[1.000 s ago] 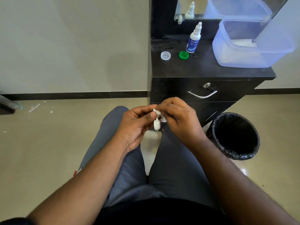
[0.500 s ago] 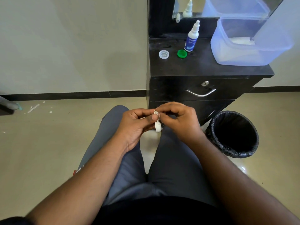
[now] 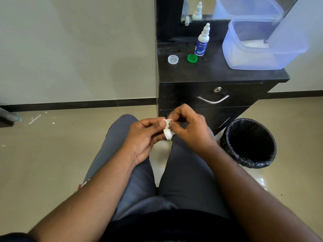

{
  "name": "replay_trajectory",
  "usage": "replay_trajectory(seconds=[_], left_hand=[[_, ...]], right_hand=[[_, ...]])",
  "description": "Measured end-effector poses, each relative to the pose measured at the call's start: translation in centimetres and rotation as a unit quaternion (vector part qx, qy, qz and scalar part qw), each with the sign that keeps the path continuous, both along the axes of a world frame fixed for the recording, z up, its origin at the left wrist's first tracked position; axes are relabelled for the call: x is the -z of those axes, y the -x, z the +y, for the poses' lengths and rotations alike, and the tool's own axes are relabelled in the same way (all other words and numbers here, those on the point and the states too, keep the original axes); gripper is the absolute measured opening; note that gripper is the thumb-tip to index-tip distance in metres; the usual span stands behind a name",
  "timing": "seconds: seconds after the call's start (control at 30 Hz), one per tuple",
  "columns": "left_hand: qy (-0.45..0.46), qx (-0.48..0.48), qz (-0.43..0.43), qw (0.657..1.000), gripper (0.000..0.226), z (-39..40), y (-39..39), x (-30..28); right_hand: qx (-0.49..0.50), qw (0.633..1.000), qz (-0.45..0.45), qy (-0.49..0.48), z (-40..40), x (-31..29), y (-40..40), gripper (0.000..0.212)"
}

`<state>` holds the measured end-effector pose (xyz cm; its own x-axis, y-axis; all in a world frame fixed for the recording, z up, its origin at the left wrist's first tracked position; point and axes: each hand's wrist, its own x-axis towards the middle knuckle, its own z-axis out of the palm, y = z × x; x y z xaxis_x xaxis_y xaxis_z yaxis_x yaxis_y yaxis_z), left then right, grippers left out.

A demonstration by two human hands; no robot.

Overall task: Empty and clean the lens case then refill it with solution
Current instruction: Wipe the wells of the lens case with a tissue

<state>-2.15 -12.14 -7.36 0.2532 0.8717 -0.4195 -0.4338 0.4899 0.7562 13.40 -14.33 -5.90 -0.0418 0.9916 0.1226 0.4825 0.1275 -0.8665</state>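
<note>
A small white lens case point(image 3: 167, 131) hangs upright between my hands, above my knees. My left hand point(image 3: 145, 137) pinches it from the left side. My right hand point(image 3: 190, 130) has its fingertips closed on the case's upper well; a bit of white material may be under them, but I cannot tell. On the black cabinet top point(image 3: 218, 72) stand a white and blue solution bottle point(image 3: 202, 41), a green cap point(image 3: 192, 58) and a clear cap point(image 3: 173, 59), both lying loose to the bottle's left.
A translucent plastic tub point(image 3: 262, 48) holding something white sits at the cabinet's right, with a mirror behind. A black-lined waste bin point(image 3: 250, 142) stands on the floor by my right knee. The cabinet drawer has a metal handle point(image 3: 212, 100).
Both hands stay together on the case with small finger shifts; the right fingertips have worked at the upper well. The view has tilted slightly.
</note>
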Motion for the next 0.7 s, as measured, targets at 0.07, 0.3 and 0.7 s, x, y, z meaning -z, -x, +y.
replay_trajectory(seconds=[0.07,0.3,0.7], left_hand=[[0.000,-0.024,-0.016,1.000,0.025,0.5,0.2,0.0],[-0.018,-0.003,-0.046,0.999,0.034,0.7,0.1,0.1],[-0.006,-0.014,-0.009,1.000,0.023,0.7,0.1,0.4]], right_hand=[[0.007,1.000,0.022,0.014,-0.1,0.3,-0.4,0.016],[0.063,0.988,0.136,-0.022,-0.3,-0.2,0.1,0.014],[0.004,0.989,-0.125,-0.078,-0.4,1.2,1.0,0.022]])
